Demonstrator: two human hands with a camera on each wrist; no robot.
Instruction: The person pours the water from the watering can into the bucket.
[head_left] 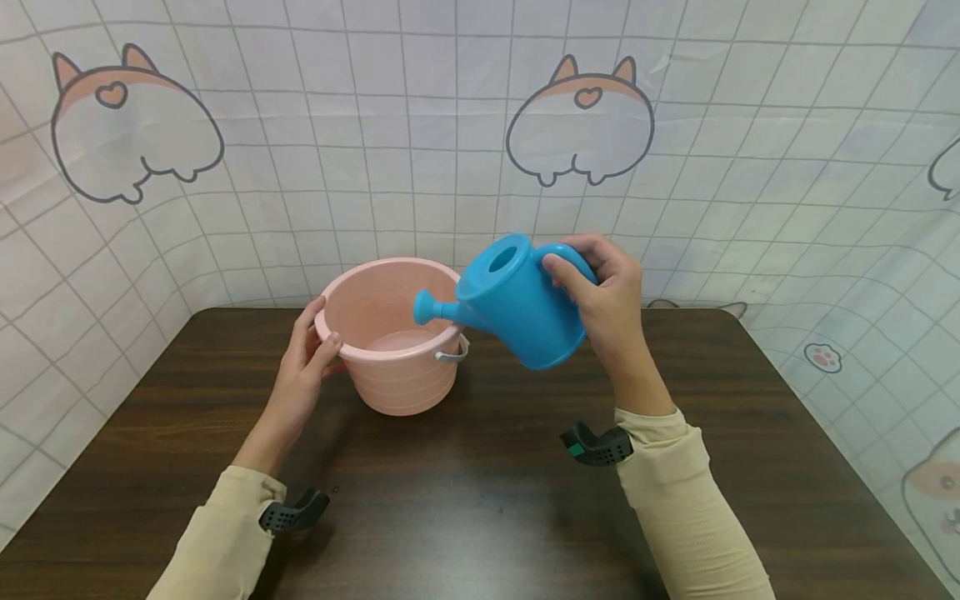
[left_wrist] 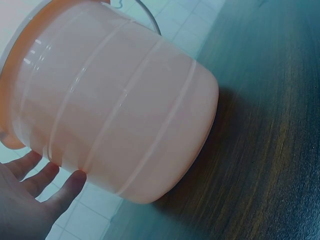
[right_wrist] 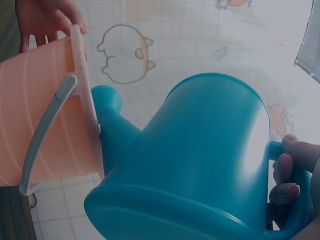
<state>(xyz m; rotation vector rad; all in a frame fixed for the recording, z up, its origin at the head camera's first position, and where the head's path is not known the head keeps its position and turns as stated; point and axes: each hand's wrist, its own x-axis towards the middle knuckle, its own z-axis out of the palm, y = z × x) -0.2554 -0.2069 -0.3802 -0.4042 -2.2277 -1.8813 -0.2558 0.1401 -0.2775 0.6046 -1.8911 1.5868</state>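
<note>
A blue watering can [head_left: 517,308] is tilted to the left in the air. My right hand [head_left: 607,287] grips its looped handle, thumb on top and fingers curled round it. The can's spout, ending in a rounded rose [head_left: 425,307], reaches over the right rim of a pink bucket [head_left: 401,379]. The bucket stands on the table, its grey handle [head_left: 454,350] hanging at the right. My left hand [head_left: 302,354] touches the bucket's left rim, and the left wrist view shows spread fingers [left_wrist: 62,192] resting against its outer wall.
The dark wood table [head_left: 465,508] reaches back to a white gridded curtain [head_left: 420,150] with cartoon animal prints, which also runs along both sides. On each sleeve sits a black wrist device [head_left: 296,511]. The bucket's inner wall carries small droplets.
</note>
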